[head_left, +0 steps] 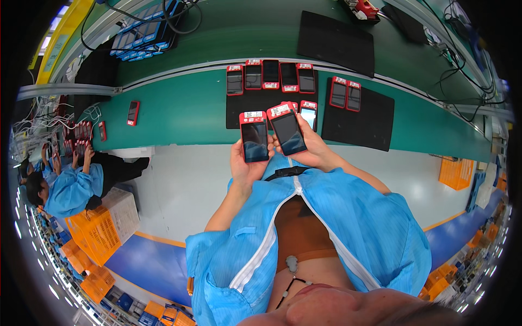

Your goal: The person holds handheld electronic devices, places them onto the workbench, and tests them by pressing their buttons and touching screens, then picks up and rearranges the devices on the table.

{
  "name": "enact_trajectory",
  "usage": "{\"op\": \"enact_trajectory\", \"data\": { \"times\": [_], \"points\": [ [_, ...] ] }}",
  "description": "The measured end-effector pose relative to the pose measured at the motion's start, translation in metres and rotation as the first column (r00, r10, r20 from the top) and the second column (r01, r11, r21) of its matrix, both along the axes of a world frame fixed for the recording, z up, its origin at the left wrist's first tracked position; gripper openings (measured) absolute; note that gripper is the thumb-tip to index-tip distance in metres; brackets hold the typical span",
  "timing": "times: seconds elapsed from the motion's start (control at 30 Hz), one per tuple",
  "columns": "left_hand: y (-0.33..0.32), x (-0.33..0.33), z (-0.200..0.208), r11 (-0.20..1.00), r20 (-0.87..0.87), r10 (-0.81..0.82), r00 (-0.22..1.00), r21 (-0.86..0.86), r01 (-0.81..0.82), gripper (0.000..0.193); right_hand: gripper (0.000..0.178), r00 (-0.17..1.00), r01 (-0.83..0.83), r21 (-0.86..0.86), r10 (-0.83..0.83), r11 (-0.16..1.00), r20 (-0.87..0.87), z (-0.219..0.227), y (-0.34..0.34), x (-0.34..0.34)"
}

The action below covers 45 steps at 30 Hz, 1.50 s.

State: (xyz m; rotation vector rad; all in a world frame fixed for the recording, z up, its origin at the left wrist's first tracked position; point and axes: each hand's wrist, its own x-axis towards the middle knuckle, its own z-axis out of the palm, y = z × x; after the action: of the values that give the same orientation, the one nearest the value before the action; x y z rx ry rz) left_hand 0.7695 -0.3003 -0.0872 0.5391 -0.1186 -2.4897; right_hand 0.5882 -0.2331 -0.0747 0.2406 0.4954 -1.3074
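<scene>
My left hand (247, 173) is closed around a red-framed handheld device (255, 143), its dark screen facing up and a white label on its top end. Beside it, my right hand (314, 150) grips a second red handheld device (290, 133), tilted a little, also dark-screened and labelled. The two devices are side by side, with their upper corners nearly meeting. Just beyond my right hand, a red device with a lit screen (308, 115) rests on a black mat (235, 110). Another one is mostly hidden behind the device in my right hand.
Several red devices (253, 76) stand in a row along the mat's far edge. Two more (338, 93) lie on a second black mat (375, 122) to the right. Blue-edged trays (142, 39) are at the back left. A co-worker (76, 185) works at the left.
</scene>
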Motion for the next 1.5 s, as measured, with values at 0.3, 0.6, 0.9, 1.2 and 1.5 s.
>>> {"op": "enact_trajectory", "data": {
  "times": [0.3, 0.6, 0.9, 1.2, 1.5],
  "points": [
    [-0.003, 0.001, -0.001, 0.999, 0.048, 0.002, 0.999, 0.033, -0.004, 0.055, 0.059, 0.999, -0.012, -0.041, 0.014, 0.999, 0.045, -0.006, -0.001, -0.001],
    [-0.006, 0.001, -0.002, 0.999, 0.043, 0.014, 0.999, 0.039, -0.015, 0.053, 0.057, 1.000, 0.003, 0.005, -0.003, 1.000, -0.016, -0.009, 0.000, 0.001],
    [-0.005, 0.002, -0.003, 0.999, 0.054, 0.009, 0.998, 0.050, -0.012, 0.052, 0.053, 0.999, 0.008, 0.049, -0.006, 0.999, -0.047, -0.005, 0.002, 0.002],
    [-0.004, 0.004, -0.003, 0.998, 0.069, 0.007, 0.998, 0.056, -0.011, 0.052, 0.050, 1.000, -0.005, 0.074, 0.006, 0.997, -0.011, -0.006, 0.002, 0.003],
    [-0.011, 0.008, -0.008, 0.998, 0.027, 0.006, 1.000, 0.066, -0.007, 0.055, 0.050, 0.999, -0.010, 0.058, 0.012, 0.998, -0.030, -0.007, -0.005, 0.004]
  ]
}}
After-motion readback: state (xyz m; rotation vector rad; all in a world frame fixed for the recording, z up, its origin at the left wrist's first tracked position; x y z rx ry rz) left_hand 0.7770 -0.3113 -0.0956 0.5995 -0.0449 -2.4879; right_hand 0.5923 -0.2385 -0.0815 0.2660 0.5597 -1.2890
